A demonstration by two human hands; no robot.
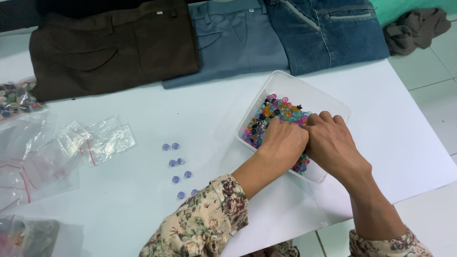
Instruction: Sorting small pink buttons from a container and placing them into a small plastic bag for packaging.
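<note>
- The left hand [282,139] and the right hand [332,143] rest side by side, knuckles up, inside a shallow white plastic tray [312,97] on the white bench [143,200].
- The fingers of both hands curl down into a heap of small mixed-colour beads [273,112] that fills the near half of the tray. The fingertips are buried, so whether either hand pinches a bead cannot be told.
- The tray stands right of centre on the bench, turned at an angle, with its far corner bare.
- Handling judgement: the beads appear small, hard, smooth and light. They will likely roll and slip from a loose grip. A single bead is best taken between thumb tip and forefinger tip, across its round sides. A scooping grasp would lift many at once.
- The tray appears thin-walled and light. It may slide or tip if pressed at the rim. It is best held by two opposite walls.
- A loose row of small blue beads [176,164] lies on the bare bench to the left of the tray, well apart from both hands.
- Several clear plastic bags [102,138] with red seal lines lie farther left. One bag at the left edge holds dark mixed buttons [14,97].
- Three folded garments lie along the far edge: brown trousers [114,45], grey-blue trousers [235,38] and blue jeans [328,33].
- A crumpled brown cloth [416,28] lies beyond the bench corner on the tiled floor.
- Both forearms wear floral sleeves [204,223].
</note>
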